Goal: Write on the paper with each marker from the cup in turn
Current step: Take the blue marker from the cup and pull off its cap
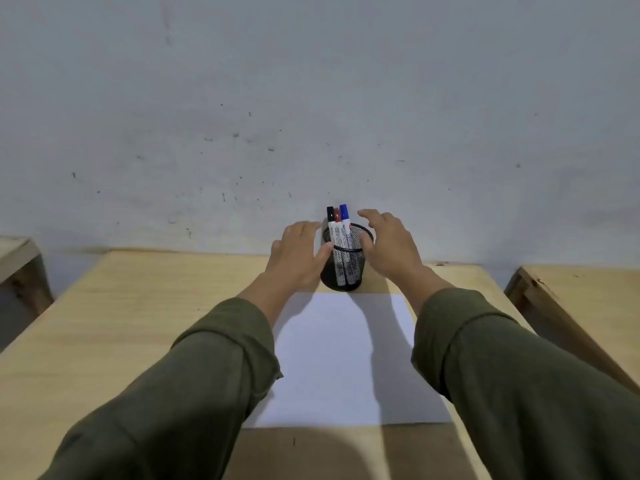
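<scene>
A black mesh cup [341, 271] stands at the far edge of the wooden table, just beyond a blank white sheet of paper [346, 362]. Three markers stand upright in it: one with a black cap [330, 213], one with a red cap [337, 215], one with a blue cap [343, 212]. My left hand [298, 256] is at the cup's left side, its thumb touching the rim and fingers curved round. My right hand [388, 247] hovers at the cup's right side with fingers spread, holding nothing. Both arms wear olive sleeves.
The light wooden table [138, 323] meets a pale scuffed wall [311, 116] right behind the cup. Another wooden surface [581, 296] stands to the right across a gap, and a further one [17, 254] at the far left.
</scene>
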### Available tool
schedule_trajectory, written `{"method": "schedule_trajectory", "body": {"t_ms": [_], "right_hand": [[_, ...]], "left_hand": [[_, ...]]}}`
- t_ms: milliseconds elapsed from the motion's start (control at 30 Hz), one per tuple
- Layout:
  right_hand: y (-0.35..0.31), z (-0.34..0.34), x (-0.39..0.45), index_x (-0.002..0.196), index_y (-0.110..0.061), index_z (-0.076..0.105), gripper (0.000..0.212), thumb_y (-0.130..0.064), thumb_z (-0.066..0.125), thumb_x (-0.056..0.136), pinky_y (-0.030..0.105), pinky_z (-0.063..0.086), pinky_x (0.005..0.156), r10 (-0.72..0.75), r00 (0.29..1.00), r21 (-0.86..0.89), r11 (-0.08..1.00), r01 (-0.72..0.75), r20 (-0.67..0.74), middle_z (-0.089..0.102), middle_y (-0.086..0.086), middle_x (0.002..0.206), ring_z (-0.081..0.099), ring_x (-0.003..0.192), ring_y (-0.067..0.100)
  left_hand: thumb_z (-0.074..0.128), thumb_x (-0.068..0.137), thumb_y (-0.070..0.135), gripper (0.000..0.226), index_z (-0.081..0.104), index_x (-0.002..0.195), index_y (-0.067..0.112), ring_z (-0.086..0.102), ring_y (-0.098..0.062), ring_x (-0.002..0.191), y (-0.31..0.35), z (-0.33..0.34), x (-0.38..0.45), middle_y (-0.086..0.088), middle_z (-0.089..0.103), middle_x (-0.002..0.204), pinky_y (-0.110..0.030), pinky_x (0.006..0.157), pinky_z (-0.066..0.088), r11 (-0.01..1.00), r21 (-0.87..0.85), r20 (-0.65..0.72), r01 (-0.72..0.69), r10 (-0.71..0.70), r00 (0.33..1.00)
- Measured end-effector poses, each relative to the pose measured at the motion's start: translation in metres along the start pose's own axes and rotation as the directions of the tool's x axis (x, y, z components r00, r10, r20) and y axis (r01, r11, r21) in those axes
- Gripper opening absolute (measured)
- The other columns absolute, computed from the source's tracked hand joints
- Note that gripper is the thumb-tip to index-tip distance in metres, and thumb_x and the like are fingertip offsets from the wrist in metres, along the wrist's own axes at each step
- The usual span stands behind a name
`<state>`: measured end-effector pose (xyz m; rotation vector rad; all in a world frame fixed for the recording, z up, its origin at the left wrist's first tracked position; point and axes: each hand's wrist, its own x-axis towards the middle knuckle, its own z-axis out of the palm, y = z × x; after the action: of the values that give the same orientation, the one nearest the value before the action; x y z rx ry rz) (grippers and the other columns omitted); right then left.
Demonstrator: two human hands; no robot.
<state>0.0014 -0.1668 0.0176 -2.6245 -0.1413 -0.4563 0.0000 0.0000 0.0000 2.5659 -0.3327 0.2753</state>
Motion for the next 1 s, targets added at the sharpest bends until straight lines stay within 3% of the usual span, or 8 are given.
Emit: {"method": "schedule_trajectory", "body": {"t_ms": [233,467,667,833,1000], "right_hand": [[-0.003,0.015,0.038,0.137,-0.025,0.041,0.044,-0.021,0.042,0.093,0.045,0.037,0.094,-0.076,0.997,-0.083,0.994,0.078,0.026,0.053,0.013,0.122,0.046,0.116,0.03],[0.004,0.023,0.048,0.132,-0.023,0.045,0.04,-0.02,0.044,0.092,0.044,0.04,0.088,-0.096,0.995,-0.077,0.992,0.098,0.033,0.054,0.013,0.116,0.048,0.109,0.03],[0.005,0.022,0.037,0.122,-0.02,0.044,0.036,-0.015,0.053,0.088,0.046,0.044,0.085,-0.048,0.999,0.091,0.995,0.049,-0.016,0.064,0.013,0.102,0.055,0.097,0.033],[-0.005,0.01,0.032,0.128,-0.022,0.038,0.043,-0.007,0.052,0.09,0.032,0.042,0.07,0.025,0.996,0.317,0.948,0.003,-0.086,0.064,0.011,0.097,0.059,0.085,0.025],[-0.03,-0.034,0.038,0.13,-0.027,0.036,0.043,-0.008,0.048,0.093,0.025,0.05,0.069,0.123,0.946,0.558,0.827,0.07,-0.3,0.057,0.005,0.103,0.064,0.08,0.022]], "left_hand": [[0.032,0.095,0.046,0.054,0.032,0.143,0.021,0.027,-0.021,0.139,-0.01,0.013,0.019,-0.002,0.038,0.148,-0.045,0.108,0.025,1.0,-0.019,0.068,-0.017,0.019,0.998],[0.034,0.093,0.05,0.057,0.035,0.143,0.023,0.032,-0.02,0.137,-0.017,0.021,0.025,-0.002,0.044,0.145,-0.045,0.107,0.027,0.999,-0.031,0.039,-0.025,0.026,0.999],[0.033,0.093,0.052,0.058,0.034,0.144,0.025,0.032,-0.02,0.137,-0.018,0.023,0.025,-0.001,0.045,0.145,-0.046,0.107,0.028,0.999,-0.02,0.032,-0.027,0.028,0.999],[0.035,0.094,0.048,0.055,0.034,0.143,0.023,0.031,-0.02,0.138,-0.011,0.016,0.024,-0.001,0.044,0.145,-0.045,0.106,0.028,0.999,0.027,0.044,-0.04,0.039,0.998],[0.039,0.096,0.037,0.044,0.047,0.133,0.016,0.035,-0.02,0.135,0.004,-0.009,0.025,-0.003,0.047,0.142,-0.04,0.108,0.029,0.992,-0.091,-0.171,-0.086,0.07,0.983]]}}
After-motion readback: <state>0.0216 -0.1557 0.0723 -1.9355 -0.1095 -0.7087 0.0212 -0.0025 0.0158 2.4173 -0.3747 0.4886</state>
